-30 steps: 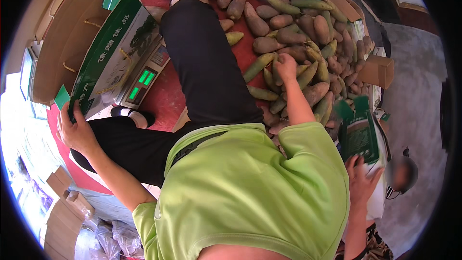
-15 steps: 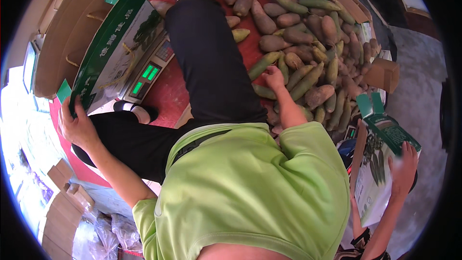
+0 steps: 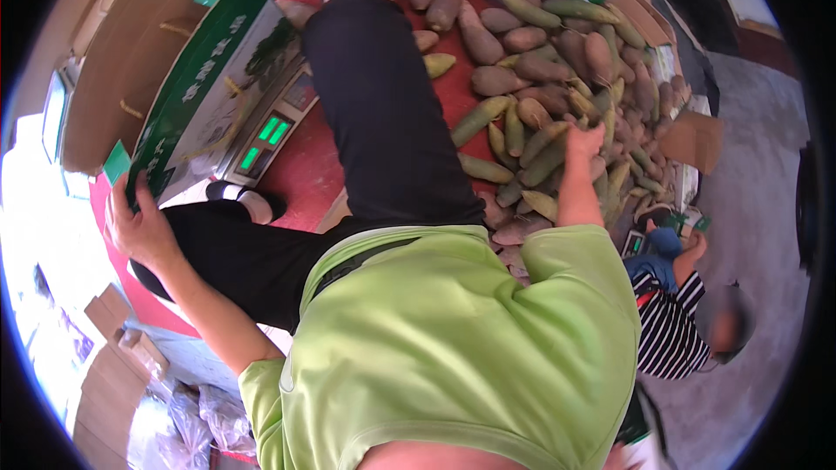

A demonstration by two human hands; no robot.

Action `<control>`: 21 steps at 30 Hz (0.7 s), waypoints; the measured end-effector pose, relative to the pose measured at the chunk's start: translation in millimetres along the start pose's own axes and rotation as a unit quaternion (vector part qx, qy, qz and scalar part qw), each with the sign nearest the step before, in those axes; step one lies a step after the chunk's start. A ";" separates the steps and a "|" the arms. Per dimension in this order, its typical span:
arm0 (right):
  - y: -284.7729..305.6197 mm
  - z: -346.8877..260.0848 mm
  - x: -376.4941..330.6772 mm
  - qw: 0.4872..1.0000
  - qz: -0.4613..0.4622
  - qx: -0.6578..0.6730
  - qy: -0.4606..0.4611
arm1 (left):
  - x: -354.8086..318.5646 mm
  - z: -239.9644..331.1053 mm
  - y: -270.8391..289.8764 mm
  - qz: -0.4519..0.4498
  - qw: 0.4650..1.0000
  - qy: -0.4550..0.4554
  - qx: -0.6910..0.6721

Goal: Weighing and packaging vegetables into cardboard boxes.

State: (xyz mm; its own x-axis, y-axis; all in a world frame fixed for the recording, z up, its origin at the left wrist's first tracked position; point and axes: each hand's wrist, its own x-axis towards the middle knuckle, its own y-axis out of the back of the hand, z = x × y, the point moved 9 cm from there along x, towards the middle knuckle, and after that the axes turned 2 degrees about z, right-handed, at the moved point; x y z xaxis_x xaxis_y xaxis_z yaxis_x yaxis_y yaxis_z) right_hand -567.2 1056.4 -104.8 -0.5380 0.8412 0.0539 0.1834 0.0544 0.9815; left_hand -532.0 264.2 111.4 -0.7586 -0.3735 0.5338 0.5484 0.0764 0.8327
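At the left of the frame, the left hand (image 3: 139, 226) grips the near corner flap of a green and white printed carton (image 3: 205, 96), fingers curled over the edge. The carton sits on a scale with a lit green display (image 3: 266, 141), upper left of centre.

Right of centre, the right hand (image 3: 583, 141) reaches into a heap of long green and purplish-brown tubers (image 3: 540, 113) spread over a red floor mat (image 3: 305, 178). Its fingers are bent down among the tubers; whether they have closed on one I cannot tell.

For a clean pick, the hand would do best to take a single tuber around its middle while the left hand steadies the carton.

At lower right, another person in a striped shirt (image 3: 666, 331) crouches nearby.
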 end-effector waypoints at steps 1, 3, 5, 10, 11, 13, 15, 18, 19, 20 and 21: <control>-10.6 21.2 11.0 0.999 -0.029 0.019 -0.038 | 2.2 4.5 -0.1 0.015 1.000 -0.014 -0.002; -35.0 41.5 11.8 0.973 -0.086 0.184 -0.111 | -0.2 6.2 -2.6 0.018 1.000 -0.003 -0.010; -58.8 46.8 13.0 0.960 -0.180 0.195 -0.093 | -1.7 2.5 -4.0 0.014 1.000 0.004 -0.013; -38.2 39.0 -4.9 0.982 -0.136 -0.099 -0.082 | 2.4 13.7 4.6 0.016 0.999 -0.015 0.036; -54.6 67.0 18.5 0.985 -0.127 -0.045 -0.106 | 3.6 14.5 3.6 0.016 0.999 -0.016 0.034; -71.6 75.9 27.9 0.984 -0.127 0.012 -0.123 | 3.5 12.5 4.5 0.012 0.999 -0.004 0.040; -70.4 62.8 22.3 0.986 -0.092 0.077 -0.120 | 3.5 12.1 5.9 0.003 0.999 -0.005 0.037; -68.7 47.0 13.4 0.989 -0.123 0.035 -0.081 | 4.5 12.7 7.0 0.012 0.999 -0.010 0.038; -66.5 41.1 13.8 0.991 -0.115 0.036 -0.059 | 4.8 12.9 6.9 0.014 0.999 -0.009 0.032; -65.9 38.9 12.4 0.991 -0.114 0.037 -0.056 | 5.6 14.2 7.7 0.016 0.999 -0.006 0.028; -58.5 21.7 -0.2 0.994 -0.107 0.026 -0.010 | 5.9 14.8 7.4 0.018 0.999 -0.006 0.030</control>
State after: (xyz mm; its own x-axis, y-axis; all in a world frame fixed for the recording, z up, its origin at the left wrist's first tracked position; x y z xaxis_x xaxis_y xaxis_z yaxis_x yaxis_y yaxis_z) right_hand -559.9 1064.7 -166.2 -0.5536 0.8174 -0.1590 0.1086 0.2602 0.9594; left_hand -537.6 276.3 122.9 -0.7428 -0.3581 0.5657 0.5543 0.1450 0.8196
